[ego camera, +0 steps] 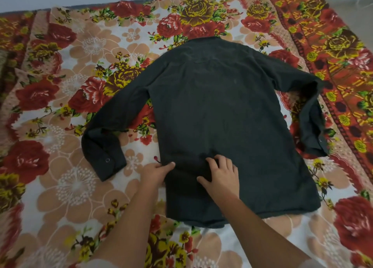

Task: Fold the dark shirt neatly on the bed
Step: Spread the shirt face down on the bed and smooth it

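The dark shirt point(218, 114) lies back side up on the bed, collar at the far end and hem toward me. Its left sleeve point(113, 126) runs out and bends down to a cuff with a button. The right sleeve point(308, 118) folds down along the right side. My left hand point(156, 171) is at the shirt's left edge near the hem, its fingers tucked under the cloth with the thumb on top. My right hand point(221, 174) rests on the lower back of the shirt with the fingers spread and bent, bunching the cloth a little.
A floral bedsheet point(66, 176) in red, peach and yellow covers the bed under the shirt. A pale wall runs along the far edge of the bed at the top. The sheet's patterned red border lies at the right.
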